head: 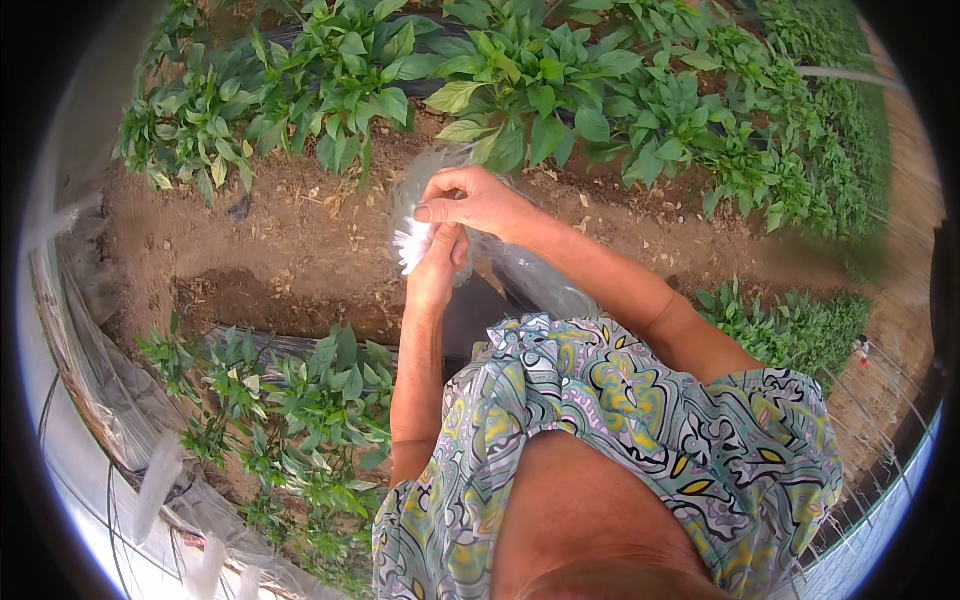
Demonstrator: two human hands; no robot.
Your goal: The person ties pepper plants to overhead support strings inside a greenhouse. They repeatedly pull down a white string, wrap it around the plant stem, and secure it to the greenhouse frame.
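My left hand (444, 259) is closed around a bundle of white twine or fibre strands (409, 247), whose frayed ends fan out on the left. Just above it, my right hand (476, 201) is bent over the bundle, thumb and fingers close together. Whether a strand is pinched there is too small to tell. A loose, translucent mass of fine plastic strands or film (424, 176) surrounds both hands. More of this clear material (544, 281) hangs below my right forearm, in front of the patterned shirt.
Leafy green plants, likely peppers (540, 82), grow in a row ahead. Another plant row (315, 390) stands behind on the left. Between them runs a bare soil path (300, 232) with dry leaves. Plastic sheeting (97, 352) edges the left side; thin strings (877, 420) stretch at the right.
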